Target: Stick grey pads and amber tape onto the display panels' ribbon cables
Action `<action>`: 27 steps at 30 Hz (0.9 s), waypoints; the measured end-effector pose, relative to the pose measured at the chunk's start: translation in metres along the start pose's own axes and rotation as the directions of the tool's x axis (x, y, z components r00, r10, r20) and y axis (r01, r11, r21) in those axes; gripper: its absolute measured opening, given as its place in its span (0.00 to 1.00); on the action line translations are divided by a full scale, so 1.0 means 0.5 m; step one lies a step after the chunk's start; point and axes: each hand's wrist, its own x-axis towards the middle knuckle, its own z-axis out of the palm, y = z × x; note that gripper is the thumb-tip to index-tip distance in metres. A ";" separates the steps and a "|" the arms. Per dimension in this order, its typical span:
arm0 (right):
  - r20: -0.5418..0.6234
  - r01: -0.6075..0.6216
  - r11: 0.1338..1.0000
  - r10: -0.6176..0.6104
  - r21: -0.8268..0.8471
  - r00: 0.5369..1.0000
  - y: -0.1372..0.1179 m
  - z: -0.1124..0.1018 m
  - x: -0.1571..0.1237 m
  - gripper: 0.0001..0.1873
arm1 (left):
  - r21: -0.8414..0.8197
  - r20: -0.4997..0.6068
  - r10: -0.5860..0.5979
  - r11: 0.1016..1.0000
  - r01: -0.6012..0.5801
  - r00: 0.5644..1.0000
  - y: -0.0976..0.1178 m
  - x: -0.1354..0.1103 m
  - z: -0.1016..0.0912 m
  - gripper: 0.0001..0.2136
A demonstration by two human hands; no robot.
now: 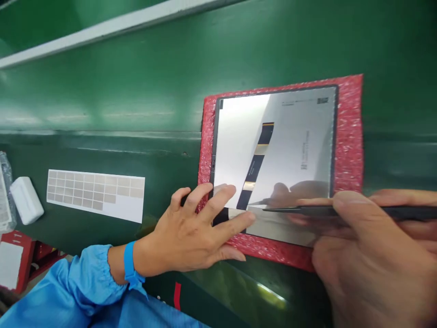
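Note:
A silver display panel (293, 150) lies on a red foam pad (348, 136) on a green work surface (136, 105). A black and gold flex cable (256, 165) runs diagonally across the panel. My left hand (194, 230) lies flat with fingers spread, fingertips pressing the panel's lower left corner at the cable's end. My right hand (372, 255) is closed on black tweezers (300, 210), whose tip points left and meets the panel beside my left fingertips.
A white sheet of small grey stickers (97, 193) lies on the green surface at left. A white block (26, 200) and red boxes (15, 262) sit at the far left edge. A white rail (102, 27) runs along the top.

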 end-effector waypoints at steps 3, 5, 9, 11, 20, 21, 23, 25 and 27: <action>-0.007 0.033 0.999 -0.033 -0.002 0.999 0.004 0.004 0.002 0.21 | 0.054 -0.004 -0.044 0.998 0.044 0.999 0.006 -0.008 -0.005 0.23; -0.004 0.061 0.998 -0.061 0.024 0.998 0.011 0.004 0.005 0.20 | 0.084 -0.013 -0.089 0.992 0.089 0.996 0.011 -0.015 -0.012 0.21; 0.000 0.088 0.991 -0.089 0.098 0.996 0.023 0.004 0.012 0.20 | 0.124 -0.005 -0.080 0.989 0.080 0.997 0.020 -0.023 -0.018 0.22; 0.019 0.070 0.989 -0.073 0.130 0.997 0.026 0.006 0.016 0.21 | 0.130 0.015 -0.055 0.990 0.053 0.998 0.022 -0.020 -0.011 0.27; 0.072 0.087 0.978 -0.102 0.192 0.992 0.035 0.019 0.032 0.24 | 0.150 0.055 -0.076 0.986 0.067 0.996 0.034 0.005 -0.012 0.29; 0.093 0.080 0.979 -0.099 0.189 0.991 0.037 0.020 0.036 0.23 | 0.172 0.049 -0.110 0.980 0.101 0.993 0.035 0.004 -0.018 0.27; 0.129 0.063 0.980 -0.088 0.187 0.988 0.040 0.024 0.047 0.23 | 0.210 0.023 -0.153 0.967 0.145 0.988 0.036 0.002 -0.027 0.23; 0.150 0.048 0.979 -0.078 0.196 0.986 0.040 0.028 0.054 0.23 | 0.231 -0.010 -0.165 0.959 0.163 0.986 0.036 -0.001 -0.031 0.21; 0.169 0.033 0.977 -0.069 0.209 0.983 0.037 0.032 0.054 0.24 | 0.226 -0.025 -0.157 0.961 0.158 0.987 0.037 0.000 -0.030 0.22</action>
